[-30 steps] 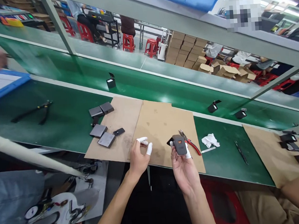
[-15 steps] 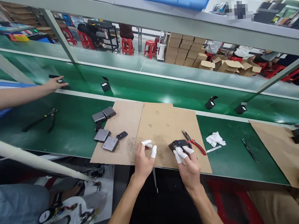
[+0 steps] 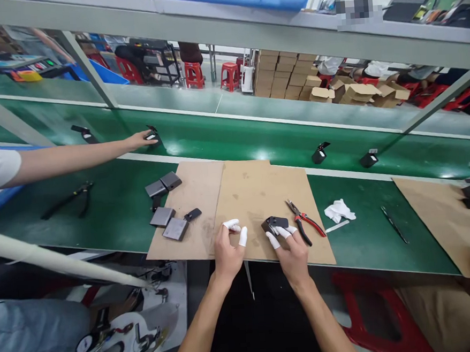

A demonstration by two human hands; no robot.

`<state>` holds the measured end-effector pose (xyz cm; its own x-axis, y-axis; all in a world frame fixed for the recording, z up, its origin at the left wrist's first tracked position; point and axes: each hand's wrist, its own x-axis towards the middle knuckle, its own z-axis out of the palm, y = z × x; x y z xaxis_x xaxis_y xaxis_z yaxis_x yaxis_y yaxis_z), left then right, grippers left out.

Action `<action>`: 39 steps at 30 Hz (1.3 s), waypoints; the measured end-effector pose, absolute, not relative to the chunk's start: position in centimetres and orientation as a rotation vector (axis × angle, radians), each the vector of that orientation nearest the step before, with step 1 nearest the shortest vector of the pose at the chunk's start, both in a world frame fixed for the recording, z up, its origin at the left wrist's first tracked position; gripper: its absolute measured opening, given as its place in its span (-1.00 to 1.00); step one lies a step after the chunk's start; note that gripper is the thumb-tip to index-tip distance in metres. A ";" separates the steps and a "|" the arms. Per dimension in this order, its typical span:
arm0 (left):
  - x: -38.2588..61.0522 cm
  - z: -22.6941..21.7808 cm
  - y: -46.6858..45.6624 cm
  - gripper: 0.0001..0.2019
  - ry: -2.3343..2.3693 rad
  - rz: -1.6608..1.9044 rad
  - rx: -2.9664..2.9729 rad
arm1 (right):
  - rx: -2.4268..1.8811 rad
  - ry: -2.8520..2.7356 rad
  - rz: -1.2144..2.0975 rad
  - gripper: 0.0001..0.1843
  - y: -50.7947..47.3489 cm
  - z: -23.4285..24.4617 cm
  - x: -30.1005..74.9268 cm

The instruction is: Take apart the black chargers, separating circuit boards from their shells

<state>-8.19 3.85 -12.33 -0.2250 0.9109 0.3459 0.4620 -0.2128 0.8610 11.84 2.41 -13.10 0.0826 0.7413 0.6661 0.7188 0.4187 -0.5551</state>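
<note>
Between the white-capped fingers of my right hand [image 3: 292, 251] is a small black box with a hinged flap [image 3: 269, 225], held low over the cardboard sheet [image 3: 247, 183]. My left hand [image 3: 229, 254] hovers to its left, thumb and forefinger apart, nothing visible between them; its other fingers are partly hidden. Red-and-black pliers [image 3: 304, 220] lie just right of the box. On the sheet's left side rest several grey-topped boxes [image 3: 176, 229], one with its black flap [image 3: 192, 215] folded out.
A co-worker's hand [image 3: 139, 140] touches a flapped black box [image 3: 152, 136] on the green belt [image 3: 232, 138]. More such boxes [image 3: 319, 154] stand along it. Right of the cardboard lie crumpled white tissue [image 3: 339, 211] and tweezers [image 3: 394, 225]. Black cutters [image 3: 70, 200] lie left.
The co-worker's hand has moved right along the belt, leaving one black box and reaching another. My right hand has shifted slightly with its box; my left keeps its pose. The view has shifted a little.
</note>
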 end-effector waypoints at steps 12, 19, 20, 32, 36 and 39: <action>-8.2 -12.3 3.9 -0.83 1.607 1.432 1.641 | -1.339 -1.755 0.039 -0.75 2.4 -12.8 11.9; -8.2 -12.3 3.8 -0.85 1.600 1.444 1.663 | -1.303 -1.745 0.032 -0.64 2.5 -13.6 11.9; -8.2 -12.3 3.8 -0.85 1.599 1.444 1.667 | -1.298 -1.747 0.031 -0.63 2.6 -13.6 11.9; -8.3 -12.4 3.7 -0.86 1.579 1.455 1.688 | -1.233 -1.735 -0.024 -0.65 2.5 -13.3 11.9; -8.3 -12.4 3.6 -0.86 1.577 1.460 1.696 | -1.201 -1.754 -0.010 -0.72 2.4 -12.7 11.9; -8.3 -12.5 3.5 -0.86 1.587 1.453 1.699 | -1.207 -1.718 -0.009 -0.73 2.3 -12.1 12.0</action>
